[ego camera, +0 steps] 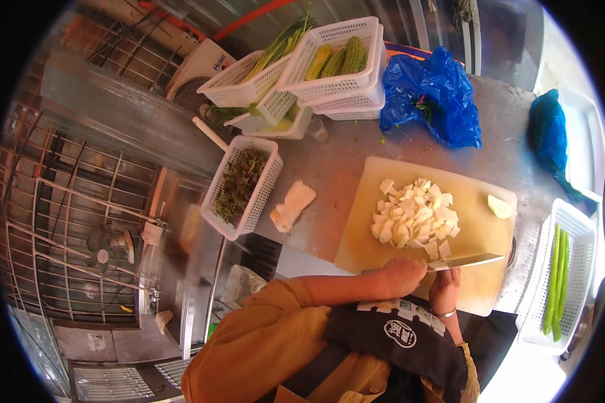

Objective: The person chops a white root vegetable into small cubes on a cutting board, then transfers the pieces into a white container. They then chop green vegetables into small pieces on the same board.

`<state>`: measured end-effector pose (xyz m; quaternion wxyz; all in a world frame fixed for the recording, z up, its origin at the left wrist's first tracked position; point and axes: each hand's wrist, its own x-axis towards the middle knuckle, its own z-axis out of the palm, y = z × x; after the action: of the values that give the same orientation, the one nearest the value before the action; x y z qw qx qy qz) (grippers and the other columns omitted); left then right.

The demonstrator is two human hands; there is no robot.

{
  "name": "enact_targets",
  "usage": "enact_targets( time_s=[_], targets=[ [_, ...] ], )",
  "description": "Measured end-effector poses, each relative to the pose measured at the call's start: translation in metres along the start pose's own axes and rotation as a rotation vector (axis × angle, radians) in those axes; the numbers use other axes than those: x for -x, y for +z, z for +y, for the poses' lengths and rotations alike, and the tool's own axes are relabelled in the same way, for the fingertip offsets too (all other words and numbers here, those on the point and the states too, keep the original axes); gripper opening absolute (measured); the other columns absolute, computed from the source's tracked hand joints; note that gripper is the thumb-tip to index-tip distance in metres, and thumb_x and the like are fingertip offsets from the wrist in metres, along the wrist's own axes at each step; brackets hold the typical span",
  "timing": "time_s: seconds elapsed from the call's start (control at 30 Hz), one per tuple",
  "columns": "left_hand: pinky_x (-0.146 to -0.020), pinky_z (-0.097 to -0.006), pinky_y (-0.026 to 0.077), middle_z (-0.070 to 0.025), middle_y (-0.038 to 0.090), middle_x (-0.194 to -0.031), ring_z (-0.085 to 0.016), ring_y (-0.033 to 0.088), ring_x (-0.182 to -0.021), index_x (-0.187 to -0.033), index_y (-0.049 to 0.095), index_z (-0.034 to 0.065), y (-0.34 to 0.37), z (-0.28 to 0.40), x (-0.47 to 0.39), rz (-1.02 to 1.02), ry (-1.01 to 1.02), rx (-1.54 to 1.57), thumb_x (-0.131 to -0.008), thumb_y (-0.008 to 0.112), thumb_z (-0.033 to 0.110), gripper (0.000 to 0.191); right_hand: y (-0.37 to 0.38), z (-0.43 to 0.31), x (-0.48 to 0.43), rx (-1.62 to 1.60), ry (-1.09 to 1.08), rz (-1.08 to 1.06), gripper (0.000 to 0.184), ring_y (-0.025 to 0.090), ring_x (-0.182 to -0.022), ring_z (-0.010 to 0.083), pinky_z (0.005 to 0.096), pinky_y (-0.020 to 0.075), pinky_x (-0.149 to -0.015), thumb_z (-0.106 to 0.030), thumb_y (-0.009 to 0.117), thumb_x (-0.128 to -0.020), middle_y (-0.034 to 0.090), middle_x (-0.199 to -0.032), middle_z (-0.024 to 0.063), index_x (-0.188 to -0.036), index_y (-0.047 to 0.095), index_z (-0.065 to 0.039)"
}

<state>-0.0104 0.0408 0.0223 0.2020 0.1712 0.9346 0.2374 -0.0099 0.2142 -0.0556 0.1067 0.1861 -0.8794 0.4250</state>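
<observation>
In my left hand [406, 277] is the handle of a kitchen knife [466, 262], its broad blade pointing right across the near part of a cutting board [479, 237]. Close under the blade is my right hand [444, 292], a bracelet on its wrist. Its fingertips are partly hidden by the blade, so I cannot tell whether they hold a piece. Beyond the knife lies a heap of pale diced vegetable pieces [416, 214], perhaps potato. One larger cut chunk [499, 207] sits apart near the board's right edge.
A folded cloth [293, 205] and a white basket of leafy greens [242, 186] are left of the board. Stacked baskets with bitter melons [355, 55] and a blue plastic bag [428, 95] stand behind. Right, a basket [534, 297] holds long green stalks [557, 282].
</observation>
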Motion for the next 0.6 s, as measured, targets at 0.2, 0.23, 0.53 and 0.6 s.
enact_targets(
  time_s=[0.2,0.23,0.53,0.6],
  targets=[
    [-0.055,-0.05,0.049,-0.0225,0.062,-0.069,-0.04,0.064,-0.067,-0.094,0.051,-0.0035,0.007,-0.009,-0.008,-0.051,-0.072,0.02,-0.083,0.058,0.014,0.022,0.007,0.01,0.002,-0.044,0.04,-0.006,0.042,0.053,-0.111,0.0441,0.0461,0.045,-0.095,0.012,0.05,-0.081,0.058,-0.12,0.022,-0.121,0.06,0.003],
    [-0.055,-0.0502,0.049,-0.023,0.061,-0.068,-0.04,0.064,-0.066,-0.094,0.051,-0.0034,0.009,-0.009,-0.009,-0.077,-0.083,0.031,-0.084,0.058,0.015,0.022,0.01,0.013,0.004,-0.09,0.07,-0.039,0.041,0.054,-0.109,0.0433,0.0456,0.0456,-0.093,0.012,0.05,-0.081,0.059,-0.118,0.0215,-0.12,0.061,0.003],
    [-0.058,-0.0541,0.046,-0.0239,0.06,-0.068,-0.045,0.06,-0.068,-0.085,0.051,0.0008,0.016,-0.027,-0.015,0.012,-0.027,0.048,-0.089,0.055,0.014,0.015,0.007,0.027,0.018,-0.086,-0.01,0.038,0.024,0.056,-0.086,0.0368,0.0423,0.0495,-0.074,0.01,0.055,-0.07,0.058,-0.097,0.0187,-0.092,0.06,0.002],
    [-0.059,-0.0537,0.046,-0.0235,0.06,-0.068,-0.045,0.06,-0.068,-0.085,0.051,0.0011,0.009,-0.019,-0.016,0.041,0.001,0.038,-0.091,0.055,0.017,0.018,0.006,0.025,0.012,-0.087,-0.032,0.066,0.02,0.058,-0.083,0.0351,0.0405,0.0501,-0.073,0.011,0.056,-0.073,0.06,-0.094,0.0166,-0.089,0.061,0.001]
  ],
)
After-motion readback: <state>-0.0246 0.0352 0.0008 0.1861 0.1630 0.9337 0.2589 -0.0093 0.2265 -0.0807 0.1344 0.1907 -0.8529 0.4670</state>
